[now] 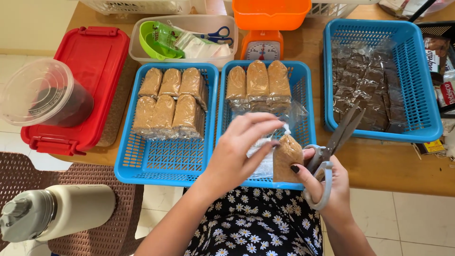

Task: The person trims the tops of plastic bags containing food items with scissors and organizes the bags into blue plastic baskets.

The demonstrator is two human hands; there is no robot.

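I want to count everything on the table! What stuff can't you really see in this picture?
All in the head view:
- Orange scale: its dial is too small to read.
- Dark packets in the right blue basket: clear wrap blurs them together, no counting.
- Small brown packet: the left hand and right hand hide parts of it.
- White baskets: cut off by the top edge.

Both hands hold one small clear packet (pixel 286 159) of brown powder. Beyond the hands lie more brown packets (pixel 170 102), in rows. Dark flat packets (pixel 367 90) lie far to the right.
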